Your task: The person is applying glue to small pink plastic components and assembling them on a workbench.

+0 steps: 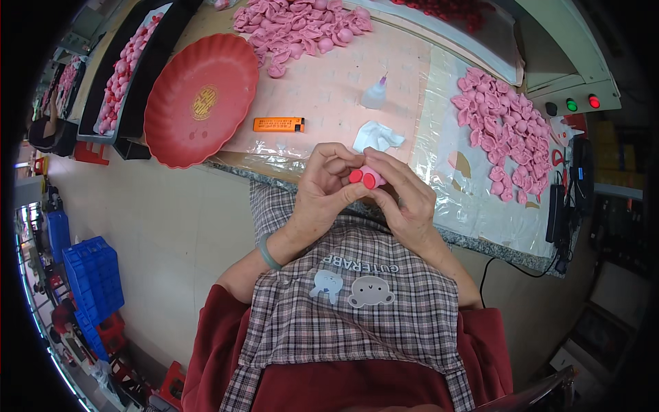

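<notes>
Close in front of my apron I hold a small pink soft-looking figure (374, 176) with two red round ends facing me. My left hand (331, 180) pinches it from the left with thumb and fingers. From the right, the thumb and fingers of my right hand (405, 192) close on the same figure. Its far side is hidden by my fingers. Just beyond my hands lies a crumpled white cloth (378, 136), with a small white squeeze bottle (375, 95) with a purple tip standing behind it.
An orange lighter (279, 125) lies beside a red scalloped tray (230, 103). Pink pieces form a pile (292, 31) at the back and another pile (504, 130) at right. A black crate (147, 79) holds pink-red pieces. Red scissors (557, 158) and a power strip (555, 214) edge the right.
</notes>
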{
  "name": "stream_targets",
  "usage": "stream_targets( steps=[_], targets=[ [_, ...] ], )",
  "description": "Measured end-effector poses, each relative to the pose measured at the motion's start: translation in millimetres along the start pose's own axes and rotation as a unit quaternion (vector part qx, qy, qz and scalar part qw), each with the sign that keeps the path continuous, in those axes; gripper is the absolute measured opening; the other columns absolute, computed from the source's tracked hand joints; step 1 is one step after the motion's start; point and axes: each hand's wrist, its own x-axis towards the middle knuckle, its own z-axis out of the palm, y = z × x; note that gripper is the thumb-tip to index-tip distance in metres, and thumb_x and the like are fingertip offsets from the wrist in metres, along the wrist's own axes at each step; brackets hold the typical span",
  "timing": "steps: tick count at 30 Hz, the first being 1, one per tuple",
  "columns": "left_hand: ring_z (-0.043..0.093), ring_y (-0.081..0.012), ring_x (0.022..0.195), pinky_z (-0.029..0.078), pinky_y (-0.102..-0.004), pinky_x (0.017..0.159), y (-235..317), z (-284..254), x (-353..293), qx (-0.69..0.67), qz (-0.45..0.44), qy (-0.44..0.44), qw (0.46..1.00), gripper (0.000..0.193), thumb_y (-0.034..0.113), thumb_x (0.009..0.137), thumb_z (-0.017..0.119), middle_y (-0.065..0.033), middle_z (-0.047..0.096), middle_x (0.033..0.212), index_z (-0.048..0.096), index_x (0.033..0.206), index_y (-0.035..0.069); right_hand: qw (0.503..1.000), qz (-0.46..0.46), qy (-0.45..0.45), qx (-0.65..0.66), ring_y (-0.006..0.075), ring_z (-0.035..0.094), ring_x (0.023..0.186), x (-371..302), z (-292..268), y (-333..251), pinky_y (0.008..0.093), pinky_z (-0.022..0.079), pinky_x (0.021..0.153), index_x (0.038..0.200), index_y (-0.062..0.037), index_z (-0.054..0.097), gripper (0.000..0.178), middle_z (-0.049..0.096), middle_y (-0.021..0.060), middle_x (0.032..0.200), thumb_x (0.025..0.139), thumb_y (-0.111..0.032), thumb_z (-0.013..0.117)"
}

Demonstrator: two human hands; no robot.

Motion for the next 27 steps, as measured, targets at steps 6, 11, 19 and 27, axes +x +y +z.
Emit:
stream_targets(
  steps=[6, 11, 19, 27],
  targets=[
    [0.059, -0.0191, 0.109, 0.053, -0.0293, 0.092, -4.0, -1.0, -2.6, 0.002, -0.005, 0.005, 1.000, 0.044, -0.005, 0.087, 0.066, -0.0163, 0.057, 0.119, 0.038, 0.119, 0.006, 0.997, -0.055, 0.036, -0.047, 0.0310, 0.067, 0.102, -2.2, 3.9, 3.8, 0.0341, 0.056, 0.084, 0.116, 0.0023, 0.064, 0.043, 0.067, 0.0188, 0.113, 0.074, 0.005, 0.072],
    [0.061, -0.0205, 0.109, 0.054, -0.0298, 0.091, -7.9, -1.4, -3.7, 0.006, 0.001, 0.009, 1.000, 0.043, -0.007, 0.087, 0.065, -0.0201, 0.058, 0.122, 0.037, 0.117, 0.007, 0.995, -0.063, 0.056, -0.061, 0.0319, 0.068, 0.096, -3.4, 6.6, 3.5, 0.0361, 0.057, 0.080, 0.112, 0.0013, 0.066, 0.042, 0.069, 0.0161, 0.109, 0.071, -0.002, 0.076],
    [0.061, -0.0215, 0.109, 0.053, -0.0297, 0.091, -8.1, -0.4, -2.7, -0.006, -0.001, 0.006, 1.000, 0.042, -0.006, 0.087, 0.065, -0.0209, 0.058, 0.121, 0.036, 0.115, 0.007, 0.994, -0.063, 0.063, -0.061, 0.0316, 0.068, 0.096, -5.1, 7.0, 5.3, 0.0361, 0.057, 0.080, 0.112, 0.0018, 0.066, 0.041, 0.069, 0.0165, 0.108, 0.072, -0.002, 0.076],
    [0.061, -0.0176, 0.101, 0.053, -0.0298, 0.088, 4.3, 2.0, 2.0, 0.170, 0.037, -0.002, 0.985, 0.031, -0.003, 0.083, 0.071, -0.0118, 0.059, 0.116, 0.051, 0.105, 0.004, 0.998, -0.055, 0.014, -0.028, 0.0302, 0.066, 0.100, 0.2, 1.3, 10.2, 0.0360, 0.056, 0.080, 0.115, 0.0007, 0.064, 0.045, 0.064, 0.0167, 0.116, 0.071, 0.004, 0.073]
  ],
)
